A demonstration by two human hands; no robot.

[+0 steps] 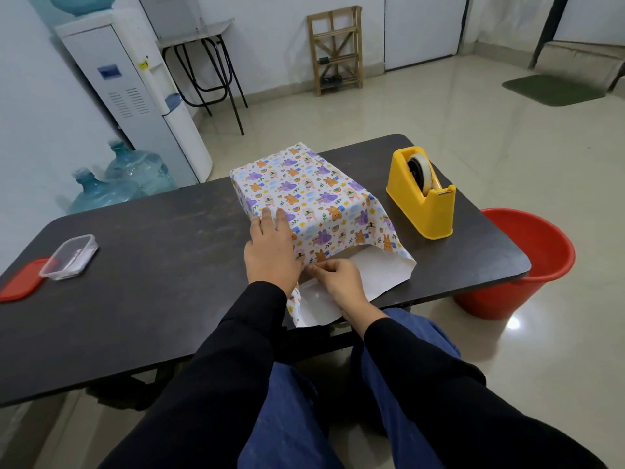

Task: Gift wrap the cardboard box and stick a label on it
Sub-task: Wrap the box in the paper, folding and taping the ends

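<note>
The box (304, 184) lies on the table (152, 231), its long axis pointing away from the person. Paper (372, 269) with purple and orange cartoon animals covers it, white underside showing at the near end. The left hand (270, 252) presses flat on the box, fingers straight. The right hand (341, 282) pinches the paper's edge.

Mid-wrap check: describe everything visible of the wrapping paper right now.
The wrapping paper is white, printed with purple and orange cartoon animals and rainbows; its underside is plain white. It is folded snug over a boxy shape on the dark table. Its near end is unclosed, flaring open and reaching the table's near edge. The left hand presses flat on its top near corner; the right hand pinches the loose near edge.
</note>
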